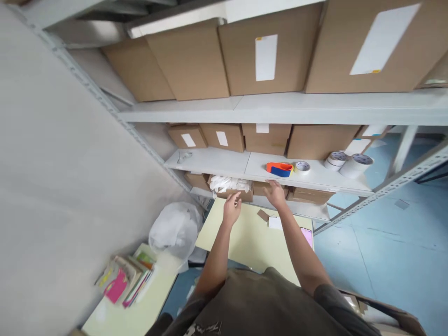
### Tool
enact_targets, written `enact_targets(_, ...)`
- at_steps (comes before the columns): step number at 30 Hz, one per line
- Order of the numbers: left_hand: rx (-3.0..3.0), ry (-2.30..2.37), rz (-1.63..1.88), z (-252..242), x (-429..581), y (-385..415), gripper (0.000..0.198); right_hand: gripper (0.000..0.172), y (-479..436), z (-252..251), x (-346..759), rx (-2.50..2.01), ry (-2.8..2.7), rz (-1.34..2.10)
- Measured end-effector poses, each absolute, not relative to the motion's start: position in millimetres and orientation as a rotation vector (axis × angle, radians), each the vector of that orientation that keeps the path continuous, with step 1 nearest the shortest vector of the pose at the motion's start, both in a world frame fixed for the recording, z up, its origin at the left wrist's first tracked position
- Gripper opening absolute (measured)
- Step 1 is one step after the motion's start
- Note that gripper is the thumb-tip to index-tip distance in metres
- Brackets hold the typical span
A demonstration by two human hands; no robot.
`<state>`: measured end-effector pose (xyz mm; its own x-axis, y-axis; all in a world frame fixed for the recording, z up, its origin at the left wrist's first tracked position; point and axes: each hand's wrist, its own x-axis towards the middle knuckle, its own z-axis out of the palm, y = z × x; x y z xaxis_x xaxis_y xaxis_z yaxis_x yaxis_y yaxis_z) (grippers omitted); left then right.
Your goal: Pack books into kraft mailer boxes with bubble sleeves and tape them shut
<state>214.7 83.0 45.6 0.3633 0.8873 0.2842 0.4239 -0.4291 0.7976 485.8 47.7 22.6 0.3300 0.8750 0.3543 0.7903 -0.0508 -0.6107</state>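
My left hand (231, 209) hovers above the pale yellow table (247, 238), its fingers apart and slightly curled, with nothing in it. Just beyond it, white crumpled material (229, 184) fills an open cardboard box (241, 196) on the low shelf. My right hand (275, 193) reaches out near the front edge of the middle shelf (259, 163), fingers spread and empty. Close above that hand, an orange and blue tape dispenser (280, 169) lies on the shelf, next to a roll of tape (302, 167). A white card (275, 222) and a brown cardboard piece (263, 215) lie on the table.
Large cardboard boxes (266, 60) line the upper shelf. More tape rolls (356, 165) stand at the middle shelf's right. A phone (306, 235) lies at the table's right edge. To the left are a white plastic bag (175, 228) and stacked books (128, 280). A metal upright (409, 182) borders the rack.
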Motion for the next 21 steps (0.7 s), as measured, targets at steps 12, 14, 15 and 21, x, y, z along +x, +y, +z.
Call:
enact_targets(12, 1.819, 1.609, 0.95, -29, 91, 4, 0.046, 0.039, -5, -85, 357, -1.473, -1.533, 0.556)
enact_targets(14, 1.785, 1.611, 0.964, -33, 70, -9, 0.044, 0.038, 4, -84, 336, -1.434, -1.591, 0.565)
enact_targets(15, 1.767, 1.616, 0.978, -34, 60, -14, 0.044, 0.038, 7, -83, 325, -1.417, -1.623, 0.572)
enact_targets(21, 1.696, 1.745, 1.073, -32, 5, -32, 0.036, 0.04, 12, -71, 252, -1.344, -1.777, 0.603)
